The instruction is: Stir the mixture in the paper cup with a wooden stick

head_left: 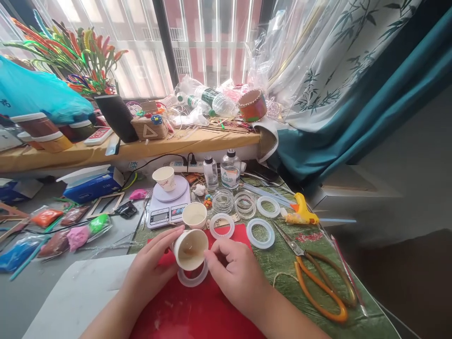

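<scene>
My left hand [155, 259] is wrapped round the side of a white paper cup [179, 254], which is tilted so that its mouth faces me. A little clear or yellowish liquid seems to lie inside it. My right hand [235, 268] has curled fingers, with the thumb and fingertips closed at the cup's right rim. Just below the cup, a translucent silicone ring mould [192, 282] lies on a red sheet [190, 315], partly hidden by the cup. Behind stands a second paper cup [195, 216], beside another ring mould [222, 227].
A third paper cup [165, 179] stands on a digital scale [167, 212]. Two clear bottles [230, 173] are behind several rings. On the right lie scissors [318, 273] and a yellow glue gun [302, 214]; on the left, bagged coloured clay [79, 237] and a blue tissue box [93, 185].
</scene>
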